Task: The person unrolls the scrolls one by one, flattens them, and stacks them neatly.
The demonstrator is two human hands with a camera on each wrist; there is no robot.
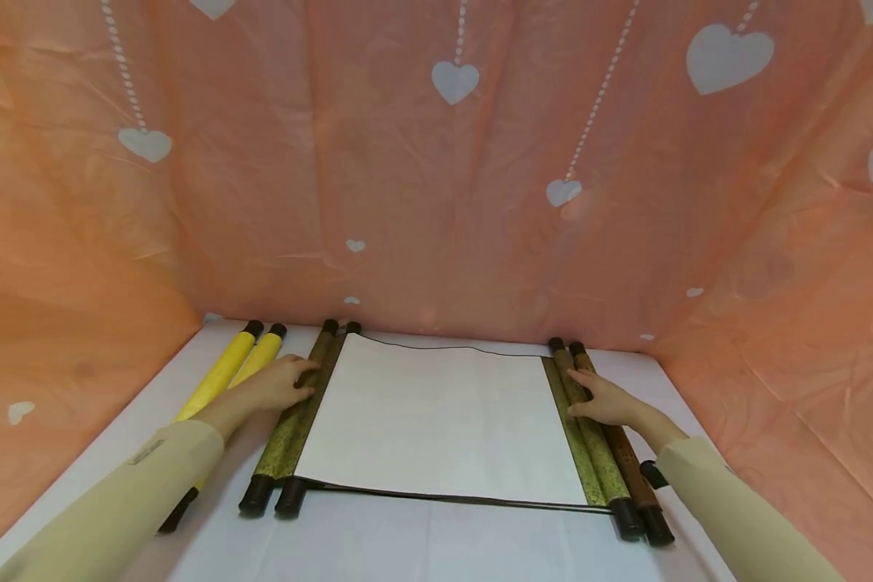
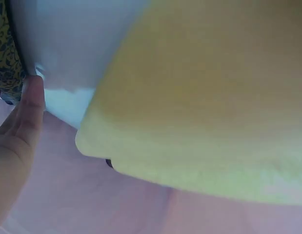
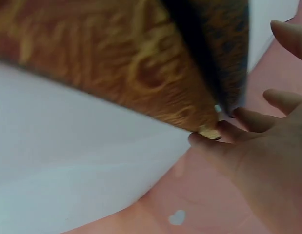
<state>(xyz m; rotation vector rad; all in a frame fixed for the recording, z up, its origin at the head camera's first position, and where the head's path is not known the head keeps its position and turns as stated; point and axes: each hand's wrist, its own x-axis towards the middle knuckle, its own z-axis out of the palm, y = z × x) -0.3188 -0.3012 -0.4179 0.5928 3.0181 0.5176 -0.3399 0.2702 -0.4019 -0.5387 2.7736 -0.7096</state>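
Observation:
A scroll [image 1: 436,420] lies unrolled on the white table [image 1: 422,541], its blank white sheet facing up between olive-patterned rollers with black end caps. My left hand [image 1: 280,385] rests with straight fingers on a rolled olive scroll [image 1: 291,420] beside the sheet's left roller. My right hand [image 1: 602,400] lies flat across the sheet's right roller [image 1: 589,440] and a brown rolled scroll [image 1: 629,473] next to it. The left wrist view is filled by a blurred yellow scroll [image 2: 199,107], with my hand [image 2: 16,146] at its edge. The right wrist view shows the brown patterned scroll [image 3: 116,58] close to my fingers [image 3: 248,119].
Two yellow rolled scrolls [image 1: 225,372] lie side by side at the far left, partly under my left forearm. Orange cloth with white hearts [image 1: 451,186] walls the table at the back and both sides.

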